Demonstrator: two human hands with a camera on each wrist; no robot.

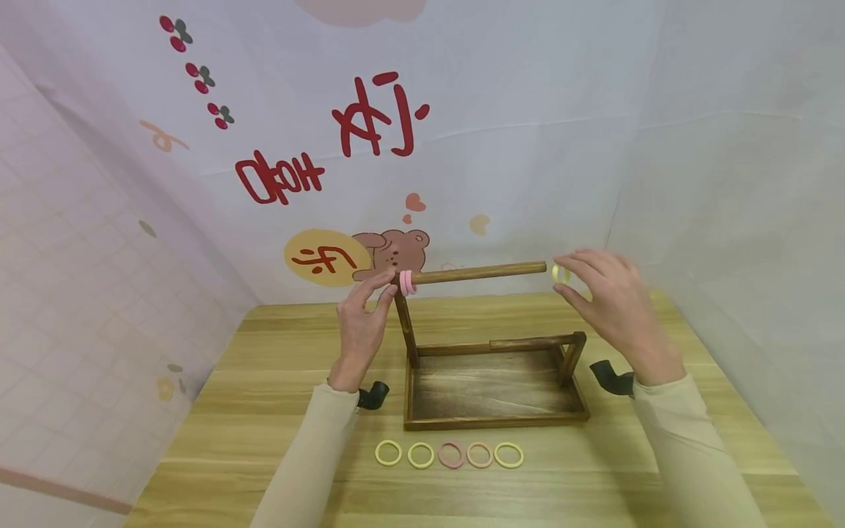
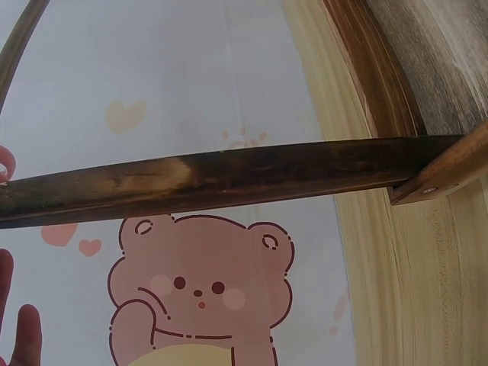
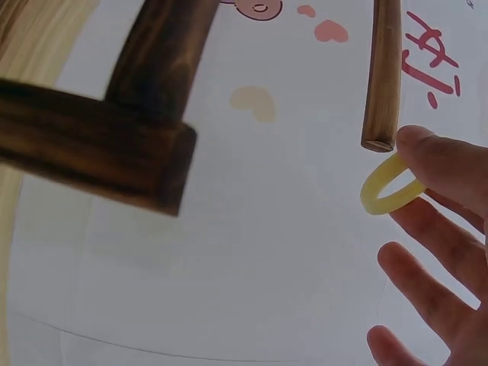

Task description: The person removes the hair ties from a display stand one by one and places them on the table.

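Observation:
A dark wooden stand (image 1: 409, 337) has a rod (image 1: 482, 273) running right from the top of its tall post (image 2: 290, 177). My left hand (image 1: 361, 323) grips the post's upper end between thumb and forefinger. Beside those fingertips, pink rings (image 1: 405, 283) hang around the rod. My right hand (image 1: 610, 308) pinches a yellow ring (image 3: 372, 197) between thumb and finger. That ring is just off the rod's free end (image 3: 379, 143), tilted in the right wrist view, with the other fingers spread below.
A row of several rings (image 1: 452, 455), yellow, pink and orange, lies in front of the stand's tray base (image 1: 495, 423). A shorter post with a low crossbar (image 1: 535, 342) rises at the base's right. Behind the wooden table (image 1: 277, 381) hangs a printed white backdrop (image 1: 528, 147).

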